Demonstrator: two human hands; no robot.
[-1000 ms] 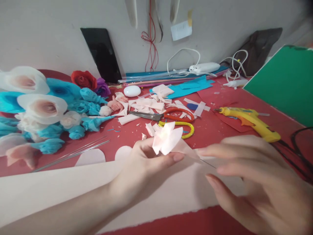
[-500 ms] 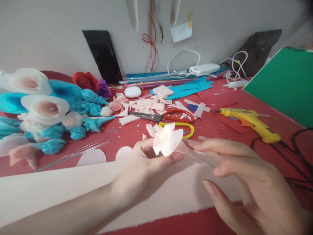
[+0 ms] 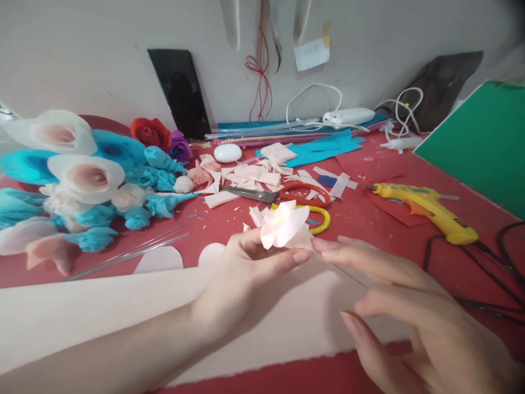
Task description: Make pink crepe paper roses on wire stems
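A pale pink paper flower (image 3: pixel 284 225) with pointed petals is pinched between the thumb and fingers of my left hand (image 3: pixel 241 279). From its base a thin wire stem (image 3: pixel 350 275) runs down to the right. My right hand (image 3: pixel 414 306) has its fingers spread, the forefinger tip touching the flower's lower right petal or close beside it. Its thumb stands apart, and the stem's end lies near the middle finger. Under both hands lies a sheet of pale pink crepe paper (image 3: pixel 262 328). Scissors (image 3: pixel 266 195) with red and yellow handles lie just behind the flower.
Finished blue, white and pink paper flowers (image 3: pixel 92 175) crowd the left. Loose wires (image 3: pixel 135 254) and rounded petal pieces (image 3: pixel 159 259) lie nearer. Pink paper scraps (image 3: pixel 254 174) surround the scissors. A yellow glue gun (image 3: pixel 426 208) with a black cord rests on the right, before a green board (image 3: pixel 484 148).
My right forefinger has come in against the flower's right side, where a longer strip of petal showed before. The view has shifted slightly; my left hand keeps its hold.
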